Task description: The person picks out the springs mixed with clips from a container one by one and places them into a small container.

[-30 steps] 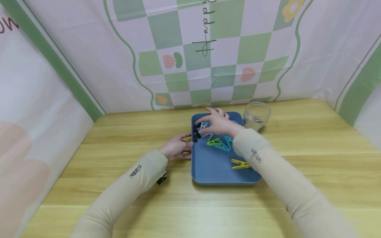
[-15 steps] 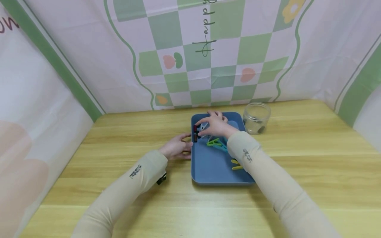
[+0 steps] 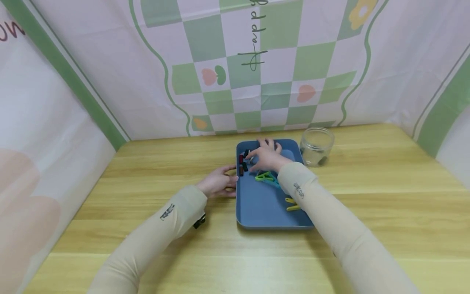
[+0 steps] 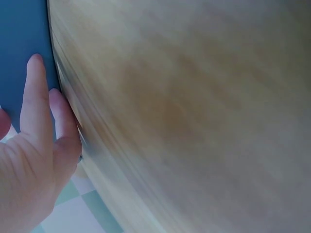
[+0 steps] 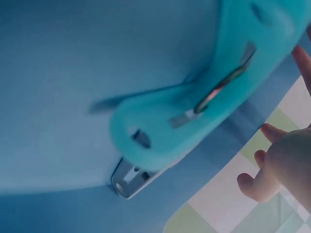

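Note:
A blue tray (image 3: 271, 208) lies on the table. My left hand (image 3: 217, 182) rests against its left side, fingers extended along the wall, as the left wrist view also shows. Over the tray's upper left part is my right hand (image 3: 268, 158), thumb and forefinger apart near a partly hidden whitish clothespin (image 3: 251, 160). Dark red, brown and black small pieces (image 3: 241, 159) sit by the left wall. Lower down are a green clothespin (image 3: 263, 176), a blue one (image 3: 272, 182) and a yellow one (image 3: 292, 207), partly behind my sleeve. A teal clothespin (image 5: 194, 111) looms large in the right wrist view.
A clear glass jar (image 3: 317, 147) with something dark inside stands just right of the tray's far corner. The wooden table (image 3: 165, 163) meets a hanging checked cloth (image 3: 271, 81) behind the tray.
My right hand moved left and down, then slightly back right from the dark pieces, which show more fully. Its sleeve now covers part of the yellow clothespin. My left hand stayed put.

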`<move>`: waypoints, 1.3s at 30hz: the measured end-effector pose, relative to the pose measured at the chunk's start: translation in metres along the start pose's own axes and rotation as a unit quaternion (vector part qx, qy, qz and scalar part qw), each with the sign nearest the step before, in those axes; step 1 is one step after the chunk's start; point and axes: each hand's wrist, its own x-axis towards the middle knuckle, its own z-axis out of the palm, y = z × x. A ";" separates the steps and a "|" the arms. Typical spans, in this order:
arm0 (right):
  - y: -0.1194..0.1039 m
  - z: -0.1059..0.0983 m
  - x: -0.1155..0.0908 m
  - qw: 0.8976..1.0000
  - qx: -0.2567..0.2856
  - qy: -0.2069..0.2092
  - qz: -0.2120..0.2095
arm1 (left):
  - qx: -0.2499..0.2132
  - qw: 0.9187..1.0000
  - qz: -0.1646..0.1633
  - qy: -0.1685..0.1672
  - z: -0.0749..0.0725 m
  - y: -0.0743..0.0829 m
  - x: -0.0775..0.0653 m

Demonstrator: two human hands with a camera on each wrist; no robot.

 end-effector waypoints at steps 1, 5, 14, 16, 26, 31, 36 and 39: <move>0.000 0.000 0.000 1.000 -0.003 0.001 -0.002 | 0.000 1.000 0.000 0.000 0.000 0.000 0.000; -0.001 0.001 0.001 1.000 -0.010 0.007 -0.012 | -0.002 1.000 -0.002 0.000 0.001 0.001 0.000; 0.000 0.003 0.003 1.000 -0.008 -0.002 -0.012 | -0.008 1.000 -0.004 -0.003 0.001 0.002 0.001; 0.000 0.004 0.003 1.000 -0.011 -0.003 -0.012 | -0.008 1.000 -0.003 -0.003 0.001 0.002 0.002; -0.003 0.007 0.005 1.000 -0.016 -0.004 -0.012 | -0.002 1.000 -0.002 -0.001 0.001 0.001 0.002; -0.003 0.009 0.006 1.000 -0.016 -0.007 -0.011 | -0.003 1.000 -0.002 -0.001 0.001 0.001 0.001; -0.003 0.010 0.006 1.000 -0.016 -0.006 -0.010 | -0.002 1.000 -0.002 -0.005 0.001 0.001 0.001; -0.003 0.010 0.005 1.000 -0.018 -0.002 -0.012 | 0.001 1.000 -0.001 -0.002 0.001 0.000 0.001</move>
